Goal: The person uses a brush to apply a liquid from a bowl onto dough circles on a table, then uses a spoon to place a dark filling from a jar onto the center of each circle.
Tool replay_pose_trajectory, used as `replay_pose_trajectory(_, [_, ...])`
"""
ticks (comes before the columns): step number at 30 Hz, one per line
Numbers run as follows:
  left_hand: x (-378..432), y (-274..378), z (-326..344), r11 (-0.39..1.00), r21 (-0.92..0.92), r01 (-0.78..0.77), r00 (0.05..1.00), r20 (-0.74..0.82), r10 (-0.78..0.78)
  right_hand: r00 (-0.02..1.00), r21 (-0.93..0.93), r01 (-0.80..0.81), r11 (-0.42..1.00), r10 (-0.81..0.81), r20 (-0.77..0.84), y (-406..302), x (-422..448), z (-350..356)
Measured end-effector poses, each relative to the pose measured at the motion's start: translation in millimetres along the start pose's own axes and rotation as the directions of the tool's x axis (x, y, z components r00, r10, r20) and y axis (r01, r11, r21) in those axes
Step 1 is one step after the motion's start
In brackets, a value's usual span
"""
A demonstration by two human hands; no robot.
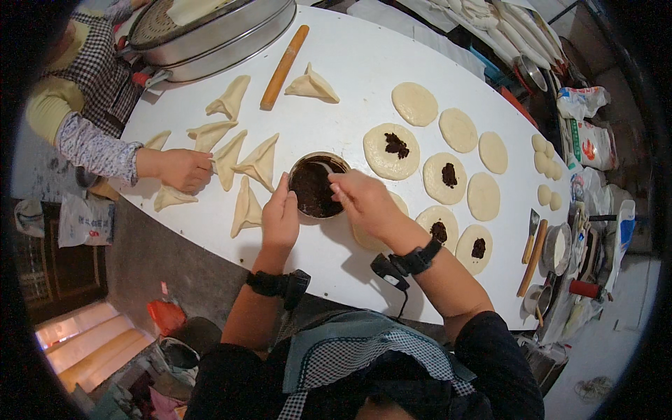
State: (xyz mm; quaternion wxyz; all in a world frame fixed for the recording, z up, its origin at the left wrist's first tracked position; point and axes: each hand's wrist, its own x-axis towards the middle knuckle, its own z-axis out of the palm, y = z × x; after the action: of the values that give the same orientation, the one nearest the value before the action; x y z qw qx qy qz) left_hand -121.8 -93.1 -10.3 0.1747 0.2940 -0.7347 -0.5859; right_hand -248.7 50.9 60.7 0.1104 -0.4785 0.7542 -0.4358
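My left hand (280,217) grips the left side of a round metal bowl (307,159) of dark brown filling (313,191). In my right hand (366,199) is a metal spoon (324,167), its end dipping into that filling. Flat dough rounds lie to the right; one round (391,151) carries a dark dab of filling, and so do several others. A plain round (415,104) is farther back. Beneath my right hand another round (365,235) is partly covered. Folded three-cornered dough pieces (247,210) sit left of the bowl.
A co-worker's hand (178,169) touches the folded pieces at left. A steamer (226,50) and a rolling pin (285,68) occupy the back left of the white table (346,63). Small dough balls (543,157), a scraper (531,236) and another rolling pin (533,257) lie at right.
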Motion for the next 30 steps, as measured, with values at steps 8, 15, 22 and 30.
replay_pose_trajectory(8, [-4.0, -12.6, -2.3, 0.996, -0.066, 0.061, 0.998, 0.000, -0.061, 0.969, 0.027, 0.096, 0.995, -0.099, 0.228, -25.1, -21.7, -11.9])
replay_pose_trajectory(15, [-0.7, 0.7, -3.4, 0.999, -0.003, 0.044, 0.998, 0.049, -0.044, 0.995, 0.076, -0.061, 0.995, 0.055, 0.079, -6.2, -20.4, -10.9])
replay_pose_trajectory(22, [-2.4, -6.1, 0.0, 0.981, -0.194, -0.006, 0.999, 0.038, 0.013, 0.992, -0.065, 0.119, 0.991, -0.115, 0.060, -1.7, -6.1, 2.1])
replay_pose_trajectory(30, [-4.3, -5.5, -2.4, 0.982, -0.187, 0.029, 0.998, 0.060, -0.018, 0.988, 0.059, 0.118, 0.991, -0.123, 0.097, -17.5, -20.5, 2.2])
